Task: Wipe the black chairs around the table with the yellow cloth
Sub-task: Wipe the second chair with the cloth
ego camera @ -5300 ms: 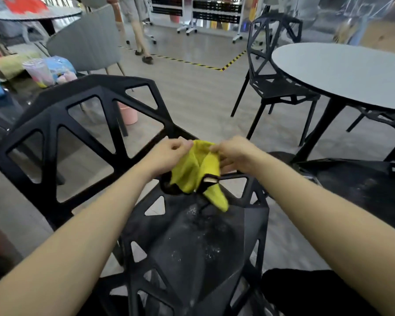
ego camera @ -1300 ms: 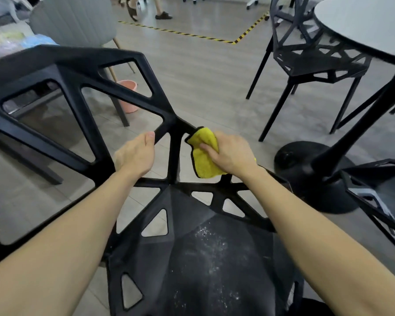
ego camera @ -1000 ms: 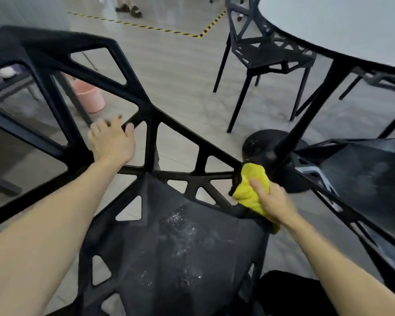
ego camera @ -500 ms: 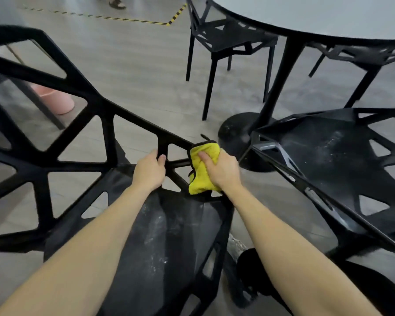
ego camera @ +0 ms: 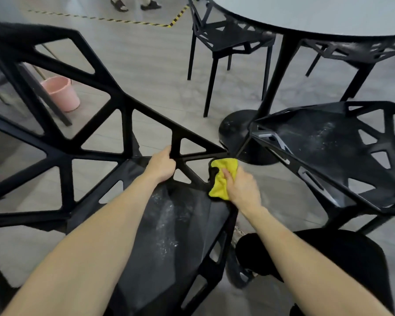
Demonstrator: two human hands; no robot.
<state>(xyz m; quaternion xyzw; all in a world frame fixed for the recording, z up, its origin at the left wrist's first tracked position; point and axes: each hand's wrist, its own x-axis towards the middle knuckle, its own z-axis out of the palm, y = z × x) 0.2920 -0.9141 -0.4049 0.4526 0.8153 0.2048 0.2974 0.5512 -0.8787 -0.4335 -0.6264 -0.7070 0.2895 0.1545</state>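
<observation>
Left hand [ego camera: 161, 165]: grips a strut of the black chair [ego camera: 96, 142].
Right hand [ego camera: 242, 187]: presses the yellow cloth [ego camera: 221, 179] against the chair's seat edge.

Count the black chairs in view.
4: near chair under both hands, one at right, two beyond: left of table and under it. Others may be hidden.

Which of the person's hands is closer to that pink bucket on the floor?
Left. The left hand grips the chair frame, on the pink bucket's side; the right hand, holding the yellow cloth, is farther away.
</observation>
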